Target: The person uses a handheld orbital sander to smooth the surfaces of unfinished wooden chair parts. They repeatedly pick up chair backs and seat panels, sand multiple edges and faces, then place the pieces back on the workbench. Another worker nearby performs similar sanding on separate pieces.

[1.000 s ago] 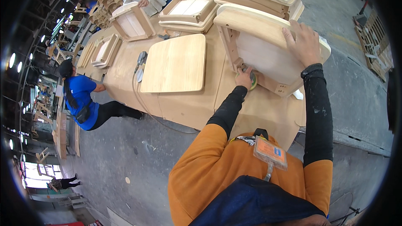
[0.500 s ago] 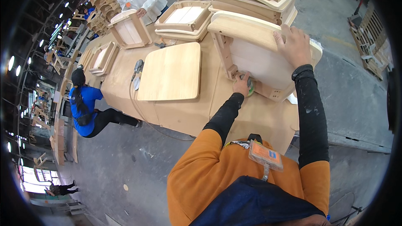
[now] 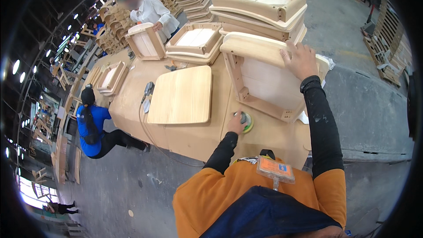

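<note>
A wooden seat frame [image 3: 272, 83] stands tilted on its edge at the right of the table, its pale underside and corner blocks facing me. Over the seat's upper edge lies my right hand [image 3: 300, 61], fingers bent round the rim and holding it. My left hand [image 3: 237, 123] grips a round hand-sized sanding pad [image 3: 248, 123], green and yellow with a dark top, low over the table in front of the frame. The pad is apart from the frame, and my fingers partly hide it. Left of it, a flat wooden seat panel [image 3: 181, 96] rests on the table.
Brown paper covers the table [image 3: 176, 139]. A corded power tool [image 3: 148, 90] lies left of the panel. Stacked seat frames [image 3: 260, 11] rise behind. Across the table, a person in white [image 3: 154, 13] holds another frame; a person in blue [image 3: 93, 121] is at the left end.
My left hand, with the sanding pad, has come out from the frame's lower inside edge toward me and left. My right hand stays on the upper edge. The view has shifted slightly.
</note>
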Tool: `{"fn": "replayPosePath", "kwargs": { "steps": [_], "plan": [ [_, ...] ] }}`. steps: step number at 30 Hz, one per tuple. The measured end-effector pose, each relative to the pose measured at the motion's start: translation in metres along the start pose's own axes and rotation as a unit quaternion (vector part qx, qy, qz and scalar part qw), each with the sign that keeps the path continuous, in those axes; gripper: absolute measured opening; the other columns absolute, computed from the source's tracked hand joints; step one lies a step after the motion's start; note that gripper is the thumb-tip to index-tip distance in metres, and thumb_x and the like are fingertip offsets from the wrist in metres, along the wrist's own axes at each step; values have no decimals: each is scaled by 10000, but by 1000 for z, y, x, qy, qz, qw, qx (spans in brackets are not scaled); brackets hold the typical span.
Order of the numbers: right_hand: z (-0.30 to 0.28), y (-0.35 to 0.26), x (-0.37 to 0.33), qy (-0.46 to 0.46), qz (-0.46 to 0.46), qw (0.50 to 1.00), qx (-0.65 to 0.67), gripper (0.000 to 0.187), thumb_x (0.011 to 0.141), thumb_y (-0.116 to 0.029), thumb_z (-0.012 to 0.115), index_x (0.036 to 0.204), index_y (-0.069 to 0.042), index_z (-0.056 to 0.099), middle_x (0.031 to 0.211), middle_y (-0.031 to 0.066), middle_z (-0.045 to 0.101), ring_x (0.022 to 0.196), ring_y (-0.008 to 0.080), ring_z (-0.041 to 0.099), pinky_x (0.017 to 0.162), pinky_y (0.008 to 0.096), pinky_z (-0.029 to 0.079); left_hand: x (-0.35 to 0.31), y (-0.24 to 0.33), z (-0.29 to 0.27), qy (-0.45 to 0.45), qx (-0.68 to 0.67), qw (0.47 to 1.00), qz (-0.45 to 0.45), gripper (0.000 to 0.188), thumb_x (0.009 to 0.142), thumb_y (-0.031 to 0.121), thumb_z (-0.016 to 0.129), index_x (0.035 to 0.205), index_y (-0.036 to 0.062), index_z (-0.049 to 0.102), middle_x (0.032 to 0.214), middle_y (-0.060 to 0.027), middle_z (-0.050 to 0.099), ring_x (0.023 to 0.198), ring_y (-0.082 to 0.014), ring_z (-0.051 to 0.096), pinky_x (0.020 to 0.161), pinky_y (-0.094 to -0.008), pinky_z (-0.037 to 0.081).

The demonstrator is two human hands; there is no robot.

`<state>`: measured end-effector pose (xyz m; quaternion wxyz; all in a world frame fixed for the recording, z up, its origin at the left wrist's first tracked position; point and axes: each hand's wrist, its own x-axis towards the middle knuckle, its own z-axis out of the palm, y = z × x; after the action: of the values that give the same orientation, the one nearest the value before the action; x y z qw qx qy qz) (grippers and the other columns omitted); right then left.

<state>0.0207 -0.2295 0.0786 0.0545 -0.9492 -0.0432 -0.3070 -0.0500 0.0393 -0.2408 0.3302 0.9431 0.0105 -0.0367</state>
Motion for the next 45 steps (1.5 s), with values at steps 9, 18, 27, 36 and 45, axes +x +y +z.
{"fn": "replayPosePath", "kwargs": {
  "steps": [9, 18, 27, 36, 45],
  "plan": [
    [-8, -6, -7, -9, 6, 1000, 29, 443, 915, -440, 560, 1197, -102, 615, 990, 144, 643, 980, 305, 591, 863, 451, 398, 27, -61, -42, 50, 99, 985, -131, 1002, 687, 225, 838, 1489, 362, 254, 1415, -191, 349, 1076, -388, 611, 845, -464, 536],
    [-9, -7, -15, 25, -26, 999, 16, 454, 921, -450, 557, 1208, -102, 610, 933, 122, 629, 920, 297, 584, 855, 427, 393, 21, -24, -47, 124, 181, 967, -127, 882, 772, 269, 775, 1500, 295, 278, 1424, -224, 360, 1225, -418, 459, 943, -496, 453],
    [-4, -4, -12, 17, -20, 1000, 14, 420, 904, -415, 574, 1197, -116, 604, 999, 120, 642, 961, 290, 610, 852, 443, 407, 62, 208, -168, 437, -24, 787, 435, 346, 858, 166, 652, 1185, 62, 612, 1169, -123, 623, 1137, -344, 545, 1004, -457, 376],
    [-3, 4, -17, 47, -45, 996, 66, 321, 896, -238, 543, 1181, -104, 606, 1011, 118, 637, 975, 292, 609, 902, 440, 410, 81, 234, -150, 429, 27, 743, 513, 265, 934, 263, 540, 1105, 103, 664, 1125, -69, 667, 1079, -262, 602, 959, -414, 395],
    [-7, -3, -21, 40, -30, 997, 52, 354, 905, -293, 564, 1194, -92, 603, 1002, 114, 637, 978, 279, 603, 910, 423, 403, 116, 180, -193, 477, 0, 769, 426, 252, 952, 215, 499, 1034, 93, 703, 1082, -76, 685, 1091, -277, 592, 994, -438, 377]
  ]
}}
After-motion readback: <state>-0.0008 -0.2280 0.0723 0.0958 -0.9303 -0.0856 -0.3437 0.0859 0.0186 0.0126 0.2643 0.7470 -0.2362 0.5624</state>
